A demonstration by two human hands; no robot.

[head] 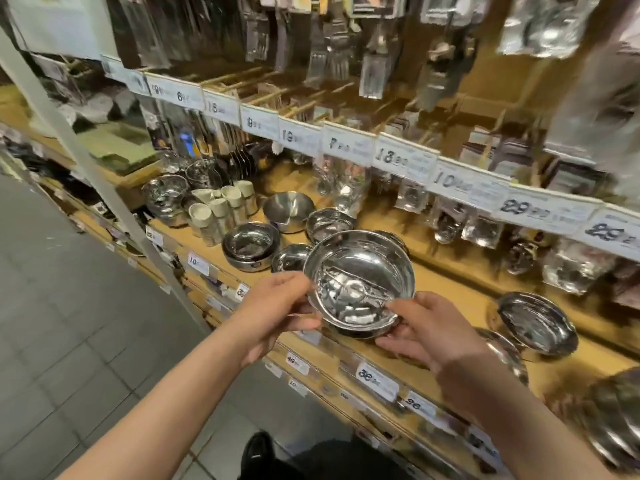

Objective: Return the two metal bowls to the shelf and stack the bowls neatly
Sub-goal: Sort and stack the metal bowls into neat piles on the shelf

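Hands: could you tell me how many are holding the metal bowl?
2. The left hand grips the metal bowl at its left rim; the right hand holds its lower right side.

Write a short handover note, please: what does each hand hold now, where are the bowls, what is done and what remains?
Left hand and right hand both grip the held bowl by its rim, above the shelf front edge.
A second bowl beneath it is possible; I cannot tell.
Other bowls already stand on the shelf.
Done: bowl carried to the shelf.
Left: set it down, stack neatly.
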